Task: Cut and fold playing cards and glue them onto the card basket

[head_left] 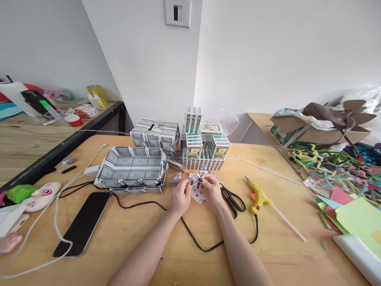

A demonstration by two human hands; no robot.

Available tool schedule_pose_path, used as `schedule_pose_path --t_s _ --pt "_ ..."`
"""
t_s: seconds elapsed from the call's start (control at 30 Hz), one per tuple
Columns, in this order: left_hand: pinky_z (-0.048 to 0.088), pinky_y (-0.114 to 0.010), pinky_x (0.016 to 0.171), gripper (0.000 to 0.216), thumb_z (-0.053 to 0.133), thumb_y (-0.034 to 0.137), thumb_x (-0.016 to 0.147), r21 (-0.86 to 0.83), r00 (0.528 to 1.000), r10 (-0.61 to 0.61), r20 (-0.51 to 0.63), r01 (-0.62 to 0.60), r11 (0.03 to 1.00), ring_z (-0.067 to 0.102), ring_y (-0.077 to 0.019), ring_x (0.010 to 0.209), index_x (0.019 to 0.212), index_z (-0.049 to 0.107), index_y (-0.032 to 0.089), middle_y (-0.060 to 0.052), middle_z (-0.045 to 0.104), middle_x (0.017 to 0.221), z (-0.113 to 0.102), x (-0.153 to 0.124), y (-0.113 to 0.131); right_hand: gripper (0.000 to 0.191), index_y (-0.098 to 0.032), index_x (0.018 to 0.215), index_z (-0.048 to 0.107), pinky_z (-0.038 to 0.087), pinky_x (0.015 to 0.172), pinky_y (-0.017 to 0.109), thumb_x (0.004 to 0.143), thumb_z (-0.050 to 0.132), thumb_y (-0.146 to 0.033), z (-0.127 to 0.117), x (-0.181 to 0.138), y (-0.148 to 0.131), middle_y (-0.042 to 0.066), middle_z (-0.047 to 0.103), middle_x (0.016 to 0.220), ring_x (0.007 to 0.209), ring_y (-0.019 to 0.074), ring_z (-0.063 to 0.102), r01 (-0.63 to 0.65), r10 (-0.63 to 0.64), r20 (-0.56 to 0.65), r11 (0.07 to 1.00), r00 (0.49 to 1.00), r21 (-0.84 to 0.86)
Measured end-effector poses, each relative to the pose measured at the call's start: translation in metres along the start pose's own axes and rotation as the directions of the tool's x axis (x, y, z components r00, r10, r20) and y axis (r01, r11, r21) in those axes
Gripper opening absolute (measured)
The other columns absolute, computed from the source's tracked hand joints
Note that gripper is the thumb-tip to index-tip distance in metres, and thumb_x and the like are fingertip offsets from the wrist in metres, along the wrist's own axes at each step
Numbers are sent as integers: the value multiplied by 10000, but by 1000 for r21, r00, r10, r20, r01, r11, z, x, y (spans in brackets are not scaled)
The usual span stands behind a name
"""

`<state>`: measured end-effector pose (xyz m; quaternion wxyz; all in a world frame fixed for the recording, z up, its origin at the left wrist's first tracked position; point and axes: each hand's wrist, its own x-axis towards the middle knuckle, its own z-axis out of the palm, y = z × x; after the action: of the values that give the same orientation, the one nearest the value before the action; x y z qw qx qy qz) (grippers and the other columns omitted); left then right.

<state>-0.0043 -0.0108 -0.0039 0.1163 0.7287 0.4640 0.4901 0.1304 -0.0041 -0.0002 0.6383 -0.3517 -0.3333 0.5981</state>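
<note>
A black phone (81,224) lies on the wooden tabletop (133,242), a white cable (71,243) looping over its near end. A bright green item (20,193) sits farther left. Coloured paper sheets (360,216) lie at right, below tangled fuzzy stems (336,165) and an open cardboard box (320,128). A red-lidded tub (74,120) stands on a second tabletop (18,149); a switch plate (177,13) is on the wall (149,59).

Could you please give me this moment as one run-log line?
left hand: pinching small card piece | right hand: pinching same piece | under hands: playing cards | further right: black scissors, yellow glue gun
</note>
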Motion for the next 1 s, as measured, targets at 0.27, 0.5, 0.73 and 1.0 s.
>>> schedule_pose_path --t_s 0.27,0.5,0.73,1.0 --pt "383 -219 484 256 390 290 855 119 998 -12 58 5 993 531 -115 460 703 567 186 -9 576 523 -6 3 2 288 -235 846 612 382 510 224 593 729 -307 6 -2 -4 -21 542 708 568 108 472 65 -69 -23 987 997 -145" --pt "424 -213 523 203 429 277 842 34 994 5 105 -8 999 551 -98 477 925 587 179 -8 638 607 -13 1 12 190 -190 605 597 364 505 234 594 726 -329 -1 -2 -4 -22 511 617 530 100 439 53 -58 -23 983 998 -175" --pt "486 -234 638 355 489 207 780 82 985 147 -88 -140 987 604 -121 690 1133 472 174 -55 656 894 -79 29 32 245 -198 637 557 335 465 224 559 743 -338 -13 6 -4 -58 491 542 461 83 424 24 -24 -169 1000 985 -6" --pt "393 -426 916 340 590 392 681 483 862 -66 502 -216 848 503 -279 1068 980 633 235 -81 604 1098 -188 78 -33 250 -203 658 552 348 477 234 568 728 -357 -12 6 -5 -50 513 563 478 90 439 43 -48 -171 999 984 -30"
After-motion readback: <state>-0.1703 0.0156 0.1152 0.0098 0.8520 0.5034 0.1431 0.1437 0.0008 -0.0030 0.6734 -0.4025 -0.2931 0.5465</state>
